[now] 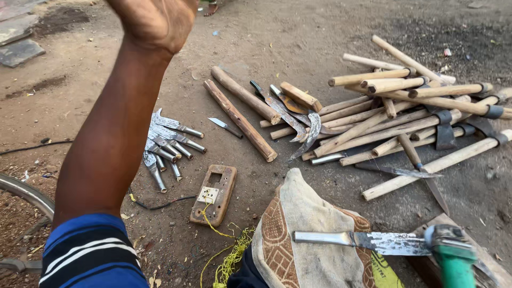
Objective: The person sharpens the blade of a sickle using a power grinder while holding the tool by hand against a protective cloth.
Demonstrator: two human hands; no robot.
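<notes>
I am seeing the left hand (pixel 154 21) lifting high at the top left, the forearm running down to a blue striped sleeve (pixel 90 253); its fingers are curling inward, but I cannot tell whether they are closing on anything. Below and beside the arm, a cluster of unhandled metal blades (pixel 165 144) is lying on the dirt, with a brown switch board (pixel 214 194) and its yellow cord just to the right. Further right, a blade with a steel tang (pixel 368 242) is resting across a cloth-draped knee (pixel 304 234), touching the head of a green grinder (pixel 450 250) at the lower right. The right hand is not showing. Beyond, a heap of wooden handles (pixel 405 117) and finished sickles is lying well apart.

Risk, as I judge it: the blade is sitting loose on the cloth with no hand visibly steadying it, so grinder contact could be kicking it toward the leg. The loose cord near the knee could be snagging.
</notes>
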